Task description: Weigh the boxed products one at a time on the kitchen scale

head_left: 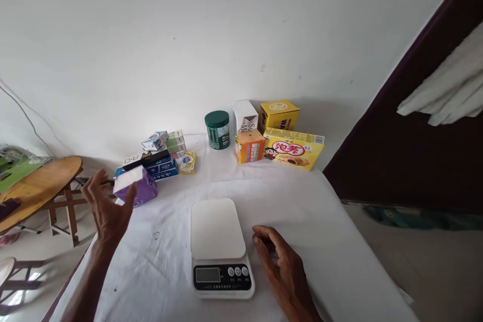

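A white kitchen scale (219, 241) with a dark display sits on the white cloth of the table (320, 241) in front of me. My right hand (281, 266) rests on the cloth just right of the scale, fingers loosely curled, holding nothing. My left hand (107, 209) is raised at the table's left edge, fingers spread, next to a purple tissue pack (136, 186) but not gripping it.
Behind the purple pack lies a pile of small boxes (164, 156). At the back stand a green jar (218, 130), a white box (245, 115), an orange box (249, 146) and two yellow boxes (294, 148). A wooden table (37, 183) stands at left.
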Available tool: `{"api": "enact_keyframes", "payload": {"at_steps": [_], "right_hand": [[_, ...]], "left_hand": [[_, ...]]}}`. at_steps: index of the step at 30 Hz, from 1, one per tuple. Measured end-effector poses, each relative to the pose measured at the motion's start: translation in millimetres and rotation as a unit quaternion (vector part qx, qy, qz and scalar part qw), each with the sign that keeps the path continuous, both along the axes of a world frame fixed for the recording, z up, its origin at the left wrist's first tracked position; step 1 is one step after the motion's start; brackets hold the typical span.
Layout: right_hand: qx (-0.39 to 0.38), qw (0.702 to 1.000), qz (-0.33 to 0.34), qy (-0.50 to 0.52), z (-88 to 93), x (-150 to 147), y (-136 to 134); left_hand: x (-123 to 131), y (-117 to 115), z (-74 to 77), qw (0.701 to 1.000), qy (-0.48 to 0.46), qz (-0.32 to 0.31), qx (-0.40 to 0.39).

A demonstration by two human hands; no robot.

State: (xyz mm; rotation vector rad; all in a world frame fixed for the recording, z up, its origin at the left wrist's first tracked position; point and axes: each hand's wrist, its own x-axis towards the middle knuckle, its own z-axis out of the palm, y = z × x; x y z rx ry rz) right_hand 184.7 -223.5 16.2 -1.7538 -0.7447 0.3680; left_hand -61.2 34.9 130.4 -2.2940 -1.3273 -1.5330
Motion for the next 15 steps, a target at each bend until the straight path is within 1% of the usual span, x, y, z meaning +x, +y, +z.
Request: {"api": "enact_keyframes", "payload": {"at_steps": [1, 2, 3, 5, 6, 7, 9, 11, 13, 15], "right_hand": [[0.002, 1.0, 0.003, -0.001, -0.1, 0.1, -0.2], [0.004, 1.0, 0.006, -0.002, -0.5, 0.3, -0.4], [0.007, 1.0, 0.009, -0.003, -1.3, 0.6, -0.6], [0.019, 1.0, 0.01, -0.009, -4.0, 1.1, -0.6], [0.026, 1.0, 0.008, -0.012, -5.8, 1.3, -0.6], [0.035, 0.999, 0.006, -0.016, -7.6, 1.5, -0.6], [0.047, 0.999, 0.006, -0.022, -11.5, 1.9, -1.0], [0.051, 0.998, 0.013, -0.024, -14.8, 2.2, -2.1], [0.053, 0.998, 0.024, -0.029, -17.4, 2.4, -3.5], [0.056, 0.997, 0.035, -0.037, -18.9, 2.6, -4.7]], "left_hand": [[21.6, -7.6, 6.1, 0.999, 0.001, -0.035, 0.02], [46.0, -12.1, 10.0, 0.997, 0.0, -0.079, 0.023], [72.3, -13.2, 11.6, 0.992, 0.0, -0.124, 0.003], [128.2, -5.7, 9.0, 0.974, 0.011, -0.221, -0.051], [156.5, 1.9, 5.8, 0.962, 0.017, -0.26, -0.083], [184.2, 11.1, 2.2, 0.951, 0.019, -0.281, -0.125], [235.6, 31.9, -4.5, 0.937, 0.026, -0.277, -0.21], [278.7, 52.2, -9.6, 0.934, 0.014, -0.244, -0.262], [311.0, 70.0, -13.5, 0.934, -0.003, -0.218, -0.282], [332.1, 84.3, -17.3, 0.936, -0.016, -0.208, -0.283]]}}
